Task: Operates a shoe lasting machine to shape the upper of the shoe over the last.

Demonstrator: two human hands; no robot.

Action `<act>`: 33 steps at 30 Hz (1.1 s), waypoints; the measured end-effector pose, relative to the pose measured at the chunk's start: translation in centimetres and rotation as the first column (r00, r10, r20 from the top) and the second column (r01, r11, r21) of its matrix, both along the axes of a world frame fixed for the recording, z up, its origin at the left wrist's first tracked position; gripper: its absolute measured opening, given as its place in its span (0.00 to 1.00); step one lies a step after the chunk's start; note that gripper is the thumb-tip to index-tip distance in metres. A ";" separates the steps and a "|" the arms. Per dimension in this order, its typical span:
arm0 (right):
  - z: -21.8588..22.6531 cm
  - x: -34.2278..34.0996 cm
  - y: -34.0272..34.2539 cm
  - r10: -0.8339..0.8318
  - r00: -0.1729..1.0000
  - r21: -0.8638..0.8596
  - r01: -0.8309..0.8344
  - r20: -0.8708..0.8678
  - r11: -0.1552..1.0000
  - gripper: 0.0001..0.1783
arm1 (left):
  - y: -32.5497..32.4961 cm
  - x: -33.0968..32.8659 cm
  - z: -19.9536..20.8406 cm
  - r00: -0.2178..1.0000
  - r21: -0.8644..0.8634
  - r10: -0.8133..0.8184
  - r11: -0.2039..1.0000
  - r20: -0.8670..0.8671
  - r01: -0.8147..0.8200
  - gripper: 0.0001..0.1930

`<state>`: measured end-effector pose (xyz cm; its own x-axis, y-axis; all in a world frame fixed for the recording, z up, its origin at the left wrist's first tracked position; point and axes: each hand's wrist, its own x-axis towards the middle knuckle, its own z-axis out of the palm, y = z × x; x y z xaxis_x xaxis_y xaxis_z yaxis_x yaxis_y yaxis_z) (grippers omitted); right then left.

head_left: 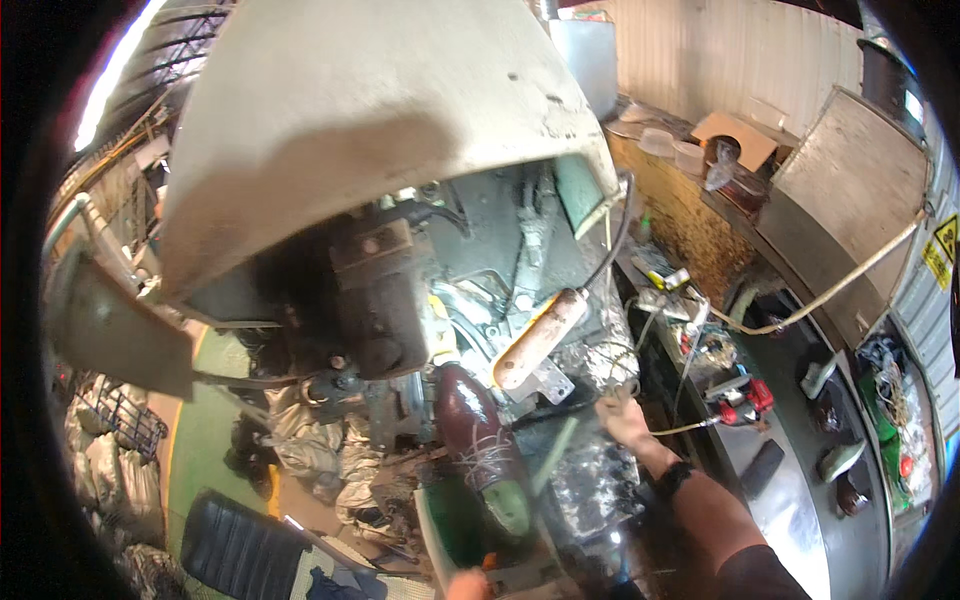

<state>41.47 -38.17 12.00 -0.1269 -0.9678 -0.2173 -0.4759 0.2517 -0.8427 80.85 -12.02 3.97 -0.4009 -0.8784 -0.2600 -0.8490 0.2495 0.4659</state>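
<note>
A glossy dark brown lace-up shoe point(468, 420) sits in the middle of the machine, its toe pointing away from me and its pale laces crossed over the front. A green shoe last point(506, 507) fills its opening. My right hand point(622, 418), with a dark band at the wrist, reaches in from the right beside the machine. Its fingers are curled close by thin cables, and what they hold is not clear. My left hand point(467, 585) shows only in part at the lower edge, behind the shoe's heel end, with its fingers mostly out of sight.
A large beige hood point(380, 90) overhangs the machine. A worn cream-coloured cylinder point(540, 338) slants above the shoe. A red tool point(745, 402) lies on the bench at right, near several more shoes point(828, 415). A black ribbed seat point(240, 548) stands lower left.
</note>
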 end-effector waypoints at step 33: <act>18.5 11.4 19.9 0.826 0.503 -0.639 -0.728 -0.254 0.247 0.32 | 1.4 11.0 27.5 -0.332 0.382 0.210 0.677 -0.919 -0.629 0.26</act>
<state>52.85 -18.24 30.54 0.7421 -0.4539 0.4932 -0.0304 -0.7579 -0.6517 91.89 -10.59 31.43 0.5029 -0.8625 0.0570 0.4527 0.3190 0.8326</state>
